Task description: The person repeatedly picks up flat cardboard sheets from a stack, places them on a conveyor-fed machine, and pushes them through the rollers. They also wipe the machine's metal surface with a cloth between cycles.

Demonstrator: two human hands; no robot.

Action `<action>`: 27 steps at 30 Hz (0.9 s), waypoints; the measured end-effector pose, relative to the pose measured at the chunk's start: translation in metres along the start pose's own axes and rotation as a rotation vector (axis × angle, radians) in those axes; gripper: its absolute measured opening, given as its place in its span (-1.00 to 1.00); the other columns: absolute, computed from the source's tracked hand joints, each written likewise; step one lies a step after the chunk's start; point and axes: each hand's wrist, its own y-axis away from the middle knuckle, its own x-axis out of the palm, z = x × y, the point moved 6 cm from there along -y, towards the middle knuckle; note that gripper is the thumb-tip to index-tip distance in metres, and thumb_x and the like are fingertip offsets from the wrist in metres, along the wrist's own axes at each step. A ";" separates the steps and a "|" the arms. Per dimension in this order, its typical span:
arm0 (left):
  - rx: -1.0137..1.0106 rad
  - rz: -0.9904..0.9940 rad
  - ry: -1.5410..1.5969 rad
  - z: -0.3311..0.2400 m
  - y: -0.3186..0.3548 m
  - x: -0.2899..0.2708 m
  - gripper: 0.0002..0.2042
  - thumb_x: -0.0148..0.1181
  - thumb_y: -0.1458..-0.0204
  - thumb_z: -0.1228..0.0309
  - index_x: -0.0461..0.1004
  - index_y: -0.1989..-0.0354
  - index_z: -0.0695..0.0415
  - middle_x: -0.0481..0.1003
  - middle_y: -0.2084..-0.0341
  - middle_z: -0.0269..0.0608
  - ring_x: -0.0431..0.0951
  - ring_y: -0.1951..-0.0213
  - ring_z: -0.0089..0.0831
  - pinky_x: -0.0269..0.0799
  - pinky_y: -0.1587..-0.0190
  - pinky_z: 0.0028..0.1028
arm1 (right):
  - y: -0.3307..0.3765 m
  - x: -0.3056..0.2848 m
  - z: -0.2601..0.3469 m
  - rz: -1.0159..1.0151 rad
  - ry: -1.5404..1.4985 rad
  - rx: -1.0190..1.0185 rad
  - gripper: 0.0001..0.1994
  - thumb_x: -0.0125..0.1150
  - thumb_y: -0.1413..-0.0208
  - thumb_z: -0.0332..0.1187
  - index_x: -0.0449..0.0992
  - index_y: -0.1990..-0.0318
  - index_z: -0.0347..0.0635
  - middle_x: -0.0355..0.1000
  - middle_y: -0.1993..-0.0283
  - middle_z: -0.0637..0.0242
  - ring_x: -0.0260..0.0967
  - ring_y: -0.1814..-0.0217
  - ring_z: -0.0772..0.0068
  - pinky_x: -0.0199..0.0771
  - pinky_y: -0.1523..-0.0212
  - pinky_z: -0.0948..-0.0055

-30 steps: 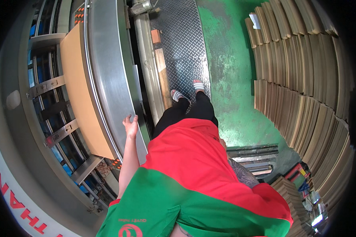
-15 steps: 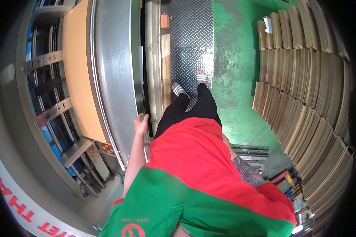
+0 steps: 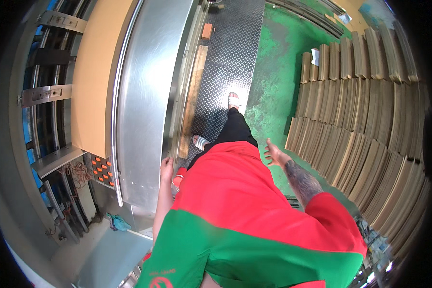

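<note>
My left hand [image 3: 167, 168] hangs at my side, fingers loosely curled, next to the lower edge of a curved steel machine panel [image 3: 141, 105]. It holds nothing. My right hand [image 3: 274, 154] swings out in the air with fingers spread, empty, toward the stacks of flat cardboard [image 3: 365, 120] on my right. I stand on a checkered steel walkway [image 3: 228, 53], in a red and green shirt, black trousers and light shoes. A brown cardboard sheet [image 3: 93, 77] lies on the machine beyond the steel panel.
A green painted floor [image 3: 278, 72] runs between the walkway and the cardboard stacks. Grey rails and brackets [image 3: 48, 93] line the machine at the left. A small panel of orange buttons [image 3: 101, 168] sits under the cardboard sheet. A teal rag [image 3: 117, 223] lies below.
I have walked forward along the walkway. My left hand dropped from the panel's edge to my side, and my right hand has swung out into view.
</note>
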 end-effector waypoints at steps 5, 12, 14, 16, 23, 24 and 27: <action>-0.030 0.099 0.052 0.124 0.000 -0.043 -0.53 0.27 -0.31 0.17 0.55 -0.21 0.33 0.66 0.00 -0.06 0.61 -0.07 -0.35 0.48 -0.16 -0.36 | -0.035 0.128 -0.012 0.161 -0.420 -0.110 -0.16 -0.31 -0.41 0.40 0.33 -0.49 -0.11 0.45 -0.42 0.02 0.43 -0.42 -0.01 0.36 -0.45 -0.11; -0.347 0.009 0.023 0.263 0.026 -0.077 -0.46 0.25 -0.26 0.08 0.59 -0.19 0.32 0.65 -0.09 0.11 0.62 -0.17 -0.11 0.46 -0.24 -0.24 | -0.082 0.155 0.000 0.296 -0.161 -0.311 -0.30 -0.24 -0.46 0.23 0.44 -0.40 -0.14 0.56 -0.28 0.03 0.56 -0.25 0.04 0.55 -0.27 -0.01; -0.227 0.005 0.101 0.273 0.026 -0.076 -0.44 0.22 -0.23 -0.01 0.64 -0.13 0.26 0.66 -0.04 0.14 0.63 -0.16 -0.06 0.46 -0.24 -0.20 | -0.090 0.155 0.018 0.230 -0.037 -0.273 -0.35 -0.18 -0.45 0.18 0.47 -0.33 -0.18 0.60 -0.15 0.04 0.61 -0.09 0.09 0.65 -0.06 0.00; -0.233 -0.015 0.088 0.282 0.027 -0.070 -0.45 0.21 -0.22 -0.03 0.66 -0.10 0.24 0.67 -0.02 0.12 0.65 -0.13 -0.07 0.47 -0.23 -0.20 | -0.092 0.152 0.047 0.099 0.183 -0.222 -0.40 -0.10 -0.44 0.15 0.50 -0.26 -0.20 0.62 -0.05 0.05 0.63 0.07 0.11 0.70 0.10 0.00; -0.103 -0.054 0.152 0.263 0.020 -0.007 -0.45 0.20 -0.19 -0.07 0.69 -0.04 0.21 0.70 0.05 0.13 0.69 -0.06 -0.04 0.57 -0.12 -0.15 | -0.031 0.211 0.177 -0.312 1.443 -0.918 -0.40 0.13 -0.34 0.06 0.57 -0.17 -0.39 0.60 -0.11 -0.21 0.62 -0.15 -0.03 0.63 -0.06 0.11; -0.071 -0.059 0.215 0.259 0.018 0.003 -0.45 0.20 -0.20 -0.08 0.69 -0.03 0.20 0.70 0.05 0.12 0.69 -0.07 -0.04 0.56 -0.14 -0.15 | -0.019 0.225 0.187 -0.327 1.560 -1.019 -0.39 0.14 -0.32 0.08 0.59 -0.15 -0.39 0.58 -0.16 -0.24 0.57 -0.23 -0.11 0.58 -0.20 0.11; -0.154 0.018 0.385 0.263 0.016 0.024 -0.45 0.18 -0.23 -0.11 0.69 -0.06 0.15 0.68 -0.01 0.10 0.68 -0.11 0.01 0.55 -0.20 -0.15 | 0.000 0.266 0.211 -0.222 1.582 -1.078 -0.41 0.15 -0.33 0.06 0.60 -0.16 -0.37 0.60 -0.13 -0.21 0.53 -0.26 -0.20 0.51 -0.26 0.10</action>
